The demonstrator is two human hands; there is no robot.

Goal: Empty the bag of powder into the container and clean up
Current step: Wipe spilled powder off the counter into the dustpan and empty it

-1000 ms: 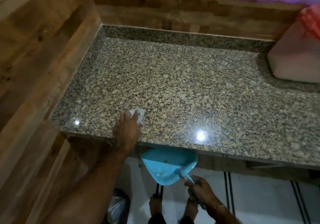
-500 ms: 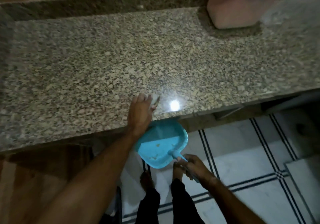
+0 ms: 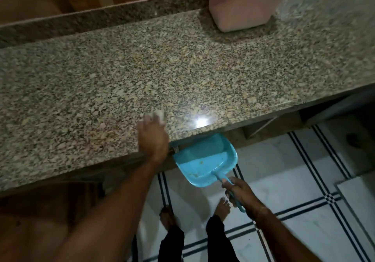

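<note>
Head view: left hand (image 3: 153,138) presses cloth (image 3: 160,114), right hand (image 3: 241,194) grips dustpan (image 3: 205,158).

Speckled tan-grey granite countertop (image 3: 182,75), turquoise dustpan (image 3: 205,160), pink container (image 3: 241,8), white black-striped floor tiles (image 3: 304,180)

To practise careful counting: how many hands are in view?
2. The left hand presses a white cloth at the countertop edge; the right hand grips the blue dustpan below it.

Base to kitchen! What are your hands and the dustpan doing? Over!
Left hand presses cloth on counter near its edge. Right hand grips dustpan below that edge, crumbs inside. Nothing in the way.
</note>
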